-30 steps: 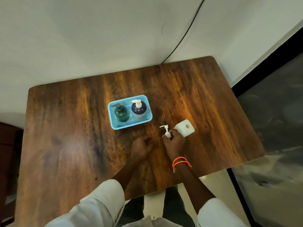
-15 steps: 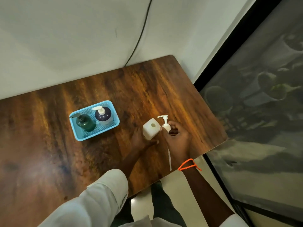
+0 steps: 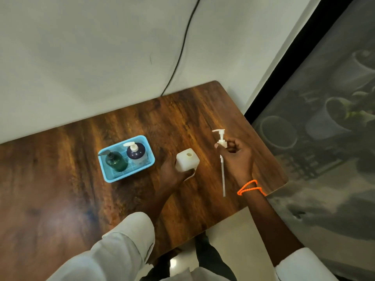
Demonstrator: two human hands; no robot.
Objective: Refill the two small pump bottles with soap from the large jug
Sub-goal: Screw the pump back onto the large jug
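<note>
Left hand (image 3: 172, 173) grips the open white jug (image 3: 186, 160) on the wooden table (image 3: 60, 199), right hand (image 3: 237, 159) holds its removed pump (image 3: 221, 145) aloft, two pump bottles (image 3: 125, 157) in blue basket (image 3: 107, 177).

blue basket (image 3: 105, 173), white jug (image 3: 185, 160), orange wristband (image 3: 248, 187)

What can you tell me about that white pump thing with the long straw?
The white pump looks like plastic: a bent spout on top, a collar below it, and a thin straight tube hanging down. It is out of the white bottle and held roughly upright above the wooden table. The right hand pinches its collar.
</note>
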